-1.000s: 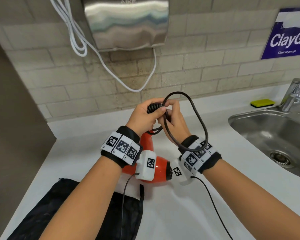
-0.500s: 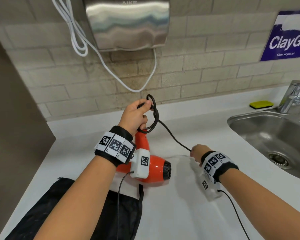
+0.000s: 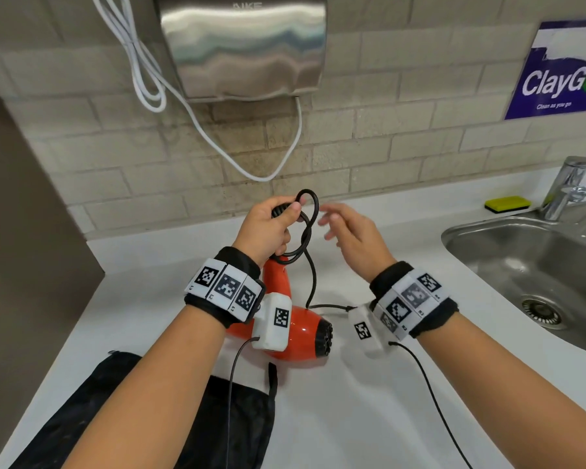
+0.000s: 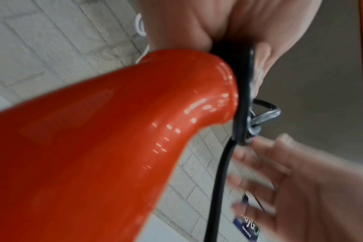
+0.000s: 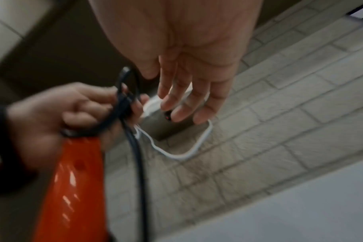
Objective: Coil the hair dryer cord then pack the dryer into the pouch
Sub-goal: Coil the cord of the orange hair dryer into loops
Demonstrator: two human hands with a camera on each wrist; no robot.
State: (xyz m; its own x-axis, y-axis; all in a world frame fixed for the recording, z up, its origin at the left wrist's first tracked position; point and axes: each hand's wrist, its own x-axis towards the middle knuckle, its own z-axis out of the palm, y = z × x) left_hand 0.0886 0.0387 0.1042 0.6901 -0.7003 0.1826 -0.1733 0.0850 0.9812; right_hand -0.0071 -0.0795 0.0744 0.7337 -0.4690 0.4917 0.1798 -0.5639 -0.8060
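The orange hair dryer (image 3: 295, 333) lies on the white counter (image 3: 369, 418) with its handle rising toward my left hand (image 3: 271, 225). That hand grips the handle end and pinches small loops of the black cord (image 3: 307, 228) against it. The cord drops from the loops (image 3: 313, 282) and runs right along the counter under my right wrist. My right hand (image 3: 345, 228) hovers just right of the loops, fingers spread and holding nothing. In the right wrist view the fingers (image 5: 184, 98) are straight beside the cord (image 5: 135, 147). The black pouch (image 3: 115, 418) lies flat at the near left.
A steel hand dryer (image 3: 241, 45) with a white cable (image 3: 197, 123) hangs on the brick wall behind. A steel sink (image 3: 538, 265) with a tap (image 3: 565, 187) and a yellow sponge (image 3: 508, 203) is at the right. A dark panel (image 3: 24, 248) bounds the left.
My right hand pulled away down the cord to the counter, then rose back empty beside the loops. The left hand kept its grip on the coiled cord and handle.
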